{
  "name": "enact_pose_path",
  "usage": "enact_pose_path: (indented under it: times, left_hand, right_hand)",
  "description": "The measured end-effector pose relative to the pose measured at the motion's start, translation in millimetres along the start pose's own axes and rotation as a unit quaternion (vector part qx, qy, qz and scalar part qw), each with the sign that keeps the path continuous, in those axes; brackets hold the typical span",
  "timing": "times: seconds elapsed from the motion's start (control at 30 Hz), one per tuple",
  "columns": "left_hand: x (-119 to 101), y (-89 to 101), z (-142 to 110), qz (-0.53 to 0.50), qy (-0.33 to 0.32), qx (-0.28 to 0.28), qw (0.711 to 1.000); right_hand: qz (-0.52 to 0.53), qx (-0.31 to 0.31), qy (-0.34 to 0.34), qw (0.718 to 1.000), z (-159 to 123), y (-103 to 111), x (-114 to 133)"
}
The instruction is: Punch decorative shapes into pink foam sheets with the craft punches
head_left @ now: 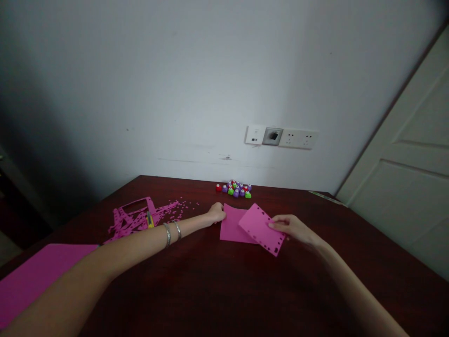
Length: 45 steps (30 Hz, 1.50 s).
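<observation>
A plain pink foam or paper sheet (233, 227) lies in front of me on the table. My left hand (216, 214) is closed at its upper left edge, fingers curled and partly hidden, seeming to pinch it. Above the right part of that sheet, tilted and overlapping it, is a second pink sheet (261, 226) with small holes along two sides. Thumb on top and fingers beneath, my right hand (289, 228) grips this punched sheet by its right edge. Two silver bracelets (167, 235) circle my left wrist.
Several small red, purple and green eye-marked pieces (236, 189) cluster at the back of the dark red table (210, 290). Left are pink scraps (129, 220), a yellow cutter (150, 220) and a large pink sheet (45, 276). Wall sockets (298, 139) and a white door (414, 154) stand beyond.
</observation>
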<state>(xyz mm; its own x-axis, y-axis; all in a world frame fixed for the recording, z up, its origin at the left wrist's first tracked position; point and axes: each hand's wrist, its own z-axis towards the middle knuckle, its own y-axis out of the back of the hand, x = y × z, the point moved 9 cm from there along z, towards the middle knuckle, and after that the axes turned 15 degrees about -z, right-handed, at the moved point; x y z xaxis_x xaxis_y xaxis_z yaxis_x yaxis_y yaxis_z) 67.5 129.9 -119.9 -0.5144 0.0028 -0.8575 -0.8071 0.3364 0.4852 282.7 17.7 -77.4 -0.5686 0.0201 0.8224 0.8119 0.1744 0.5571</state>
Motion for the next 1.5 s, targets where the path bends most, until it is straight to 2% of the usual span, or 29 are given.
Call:
enact_pose_path:
  times: [0.13,0.23,0.33,0.47,0.6,0.73,0.83,0.93,1.1,1.23,1.3,1.37,1.5]
  left_hand:
    - [-6,0.5,-1,0.070,-0.001,-0.003,0.998]
    - [-12,1.7,-6,0.121,0.006,-0.020,0.992]
    - [-18,-0.7,-11,0.210,0.005,-0.018,0.978]
    - [-30,-1.9,-19,0.309,-0.044,-0.027,0.950]
    - [-39,-3.2,-25,0.312,-0.102,-0.034,0.944]
    - [-52,4.4,-26,0.250,-0.147,-0.028,0.957]
    - [-63,30.5,-26,0.196,-0.168,-0.031,0.966]
    - [-55,82.0,-30,0.209,-0.127,-0.084,0.966]
    - [-5,178.0,-61,0.261,0.019,-0.167,0.951]
    - [33,233.8,-103,0.296,0.127,-0.214,0.922]
    - [53,247.3,-121,0.302,0.194,-0.203,0.911]
    - [72,249.0,-132,0.287,0.242,-0.172,0.911]
    - [88,231.5,-132,0.222,0.232,-0.124,0.939]
  right_hand:
    - [-0.078,0.147,0.053,0.985,-12,-58,20]
    - [-0.118,0.182,0.078,0.973,-17,-86,29]
    - [-0.158,0.172,0.078,0.969,-15,-99,32]
    - [-0.257,0.137,0.081,0.953,-12,-103,33]
    - [-0.399,0.059,0.063,0.913,-17,-94,44]
    - [-0.493,0.002,0.058,0.868,-29,-92,63]
    - [-0.510,-0.008,0.071,0.857,-35,-95,73]
    - [-0.472,-0.029,0.099,0.876,-39,-93,82]
    - [-0.400,-0.037,0.136,0.906,-42,-88,93]
    - [-0.386,-0.021,0.141,0.912,-40,-92,96]
    - [-0.376,-0.009,0.140,0.916,-39,-96,95]
    - [-0.367,0.002,0.138,0.920,-38,-99,93]
    - [-0.361,0.008,0.132,0.923,-36,-103,89]
